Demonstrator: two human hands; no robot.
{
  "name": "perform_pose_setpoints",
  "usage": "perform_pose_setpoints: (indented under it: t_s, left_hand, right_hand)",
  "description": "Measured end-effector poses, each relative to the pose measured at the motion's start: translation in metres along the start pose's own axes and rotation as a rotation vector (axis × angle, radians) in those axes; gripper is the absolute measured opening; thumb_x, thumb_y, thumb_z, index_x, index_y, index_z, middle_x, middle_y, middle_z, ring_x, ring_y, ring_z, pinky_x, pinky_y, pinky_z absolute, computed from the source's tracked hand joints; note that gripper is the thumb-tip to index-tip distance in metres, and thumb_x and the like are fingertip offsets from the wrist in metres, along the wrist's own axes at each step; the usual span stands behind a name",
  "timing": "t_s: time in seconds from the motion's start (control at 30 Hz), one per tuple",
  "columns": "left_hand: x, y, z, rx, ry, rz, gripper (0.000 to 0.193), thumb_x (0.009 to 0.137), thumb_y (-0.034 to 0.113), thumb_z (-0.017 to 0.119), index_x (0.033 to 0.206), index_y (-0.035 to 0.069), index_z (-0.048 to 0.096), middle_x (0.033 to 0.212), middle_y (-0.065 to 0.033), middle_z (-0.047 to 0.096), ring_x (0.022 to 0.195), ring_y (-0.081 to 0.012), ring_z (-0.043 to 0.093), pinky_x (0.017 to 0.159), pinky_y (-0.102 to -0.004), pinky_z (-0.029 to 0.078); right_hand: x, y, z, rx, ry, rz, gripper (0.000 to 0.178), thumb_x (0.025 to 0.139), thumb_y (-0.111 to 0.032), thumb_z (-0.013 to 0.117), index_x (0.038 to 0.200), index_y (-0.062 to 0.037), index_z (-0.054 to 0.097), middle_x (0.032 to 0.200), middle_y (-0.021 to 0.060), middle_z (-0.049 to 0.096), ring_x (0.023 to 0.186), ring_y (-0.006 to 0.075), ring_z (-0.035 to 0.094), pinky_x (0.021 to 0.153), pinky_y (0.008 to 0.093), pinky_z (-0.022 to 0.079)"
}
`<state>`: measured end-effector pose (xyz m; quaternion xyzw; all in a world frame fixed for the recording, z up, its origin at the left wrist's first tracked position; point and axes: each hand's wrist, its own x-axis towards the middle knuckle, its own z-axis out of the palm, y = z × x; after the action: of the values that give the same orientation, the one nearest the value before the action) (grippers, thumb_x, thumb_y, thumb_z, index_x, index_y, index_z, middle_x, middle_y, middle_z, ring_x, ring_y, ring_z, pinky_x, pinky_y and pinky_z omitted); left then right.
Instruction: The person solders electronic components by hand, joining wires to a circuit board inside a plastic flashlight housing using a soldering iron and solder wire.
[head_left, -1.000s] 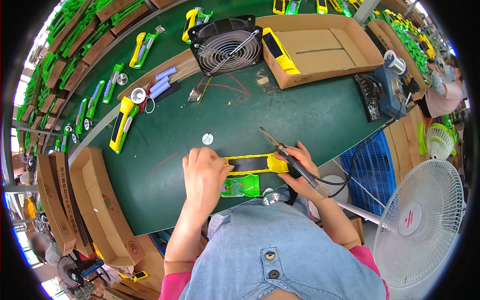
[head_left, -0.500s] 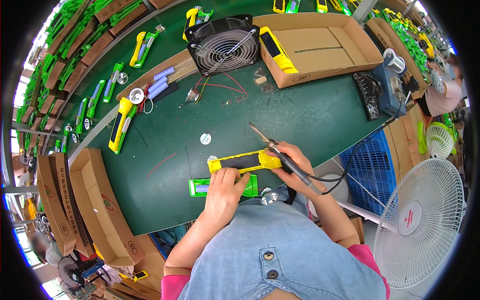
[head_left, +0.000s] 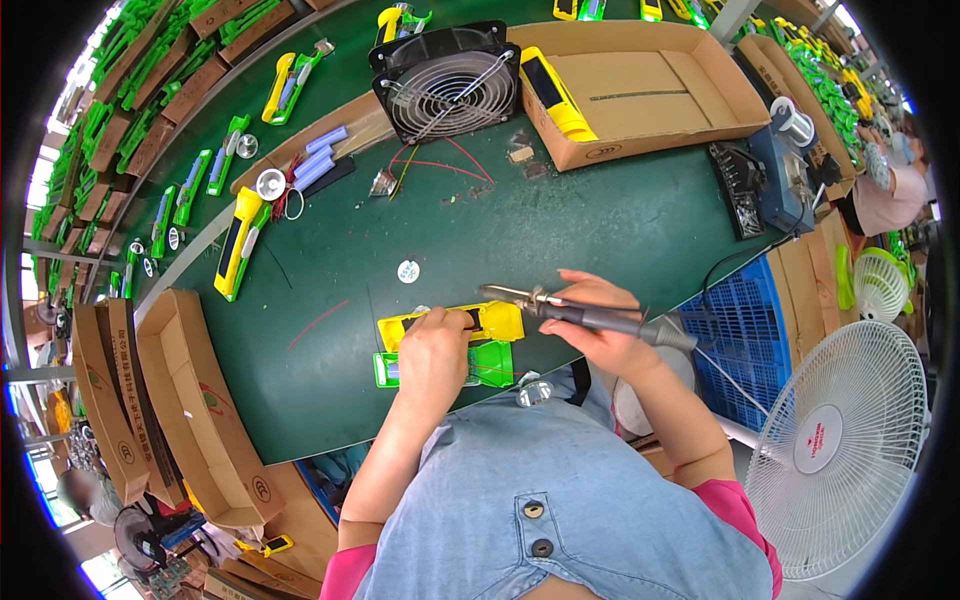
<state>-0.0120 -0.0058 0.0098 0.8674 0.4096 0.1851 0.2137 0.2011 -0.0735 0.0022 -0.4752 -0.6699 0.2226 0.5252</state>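
My left hand point(head_left: 432, 355) is closed over the yellow torch shell point(head_left: 500, 322), which has a dark panel partly hidden by the fingers. Just nearer to me lies a green torch half point(head_left: 491, 365), partly under that hand, with a bit of a blue battery cell showing. A thin red wire runs from it toward a round lamp reflector point(head_left: 534, 391) at the table edge. In my right hand point(head_left: 610, 335) is a soldering iron point(head_left: 590, 316), its tip pointing left above the yellow shell. A round white sticker point(head_left: 408, 271) lies beyond.
A black fan point(head_left: 448, 90) stands at the back beside an open cardboard box point(head_left: 660, 135) holding another yellow torch shell. Blue cells point(head_left: 316, 165) and a yellow-green torch point(head_left: 238, 245) lie at left. Solder wire spool point(head_left: 793, 125) and a blue soldering station point(head_left: 785, 185) sit at right.
The yellow shell has moved left and down, now alongside the green half. My right hand has let go of the shell's end, and the iron has swung flatter, its tip over the shell.
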Motion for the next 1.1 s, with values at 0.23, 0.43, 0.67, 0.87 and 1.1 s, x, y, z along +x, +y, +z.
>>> perform_pose_setpoints:
  t_s: [0.23,0.43,0.67,0.87,1.1]
  left_hand:
    - [0.005,0.002,-0.002,0.08,-0.073,-0.03,0.004,0.071,0.005,0.058,0.072,0.004,0.063,0.07,-0.0119,0.056,0.065,-0.0298,0.058,0.059,-0.0375,0.047]
    - [0.006,0.0,-0.003,0.08,-0.096,-0.029,0.004,0.071,0.005,0.058,0.071,0.004,0.062,0.071,-0.0121,0.056,0.064,-0.0297,0.058,0.059,-0.0377,0.047]
    - [0.007,0.001,-0.004,0.085,-0.1,-0.028,0.004,0.071,0.004,0.058,0.07,0.004,0.062,0.07,-0.0123,0.055,0.064,-0.0297,0.058,0.059,-0.038,0.047]
    - [0.009,0.003,-0.004,0.121,-0.125,-0.029,0.005,0.071,0.004,0.057,0.07,0.004,0.062,0.07,-0.0128,0.055,0.064,-0.0301,0.058,0.059,-0.0383,0.047]
    - [0.008,0.002,-0.002,0.156,-0.138,-0.034,0.005,0.072,0.005,0.057,0.071,0.004,0.062,0.071,-0.0129,0.055,0.065,-0.0301,0.058,0.06,-0.0383,0.047]
  right_hand:
    - [0.001,-0.002,0.006,0.475,0.14,0.549,0.014,0.078,-0.003,0.064,0.089,0.0041,0.059,0.08,0.009,0.061,0.061,0.0096,0.059,0.053,0.0218,0.049]
    - [0.001,0.007,0.014,0.419,0.093,0.553,0.015,0.078,-0.005,0.064,0.088,0.0044,0.059,0.076,0.0076,0.061,0.057,0.0093,0.059,0.051,0.0215,0.048]
    - [-0.002,0.008,0.02,0.425,0.105,0.563,0.012,0.079,-0.004,0.062,0.087,0.0044,0.058,0.075,0.0074,0.061,0.057,0.01,0.06,0.052,0.0215,0.048]
    - [-0.01,0.008,0.022,0.434,0.156,0.59,0.013,0.08,-0.005,0.061,0.088,0.0051,0.057,0.077,0.0085,0.061,0.06,0.0125,0.062,0.052,0.0221,0.048]
    - [-0.015,-0.003,0.021,0.482,0.209,0.606,0.015,0.081,-0.004,0.061,0.092,0.0051,0.056,0.078,0.0099,0.061,0.061,0.0143,0.062,0.055,0.0236,0.05]
